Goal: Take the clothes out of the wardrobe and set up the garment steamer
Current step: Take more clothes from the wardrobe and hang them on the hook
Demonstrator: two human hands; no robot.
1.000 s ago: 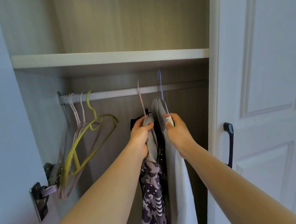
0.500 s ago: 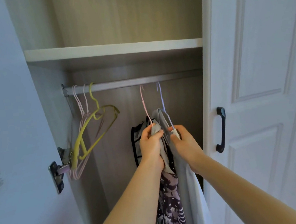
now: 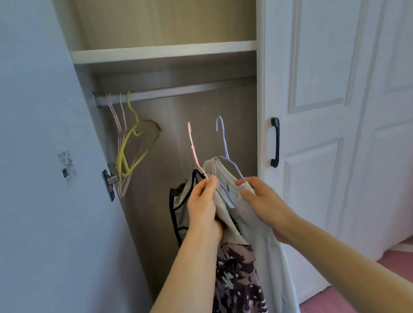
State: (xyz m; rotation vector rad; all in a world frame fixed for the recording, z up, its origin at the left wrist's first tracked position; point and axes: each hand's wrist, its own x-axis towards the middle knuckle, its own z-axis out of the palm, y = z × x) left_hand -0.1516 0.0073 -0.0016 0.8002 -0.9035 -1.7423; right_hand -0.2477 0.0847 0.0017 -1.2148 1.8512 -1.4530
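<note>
Each grip closed: left hand holds pink hanger, right hand lilac hanger, below rail.

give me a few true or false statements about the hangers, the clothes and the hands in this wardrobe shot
1. The pink hanger and the lilac hanger are hooked on the rail. False: both hooks are below it, free.
2. The left hand grips clothing at the pink hanger's base. True.
3. The yellow hanger carries a shirt. False: it hangs bare on the rail.
4. The right hand holds the pale garment by the lilac hanger. True.
5. The patterned garment hangs below the hands. True.
</note>
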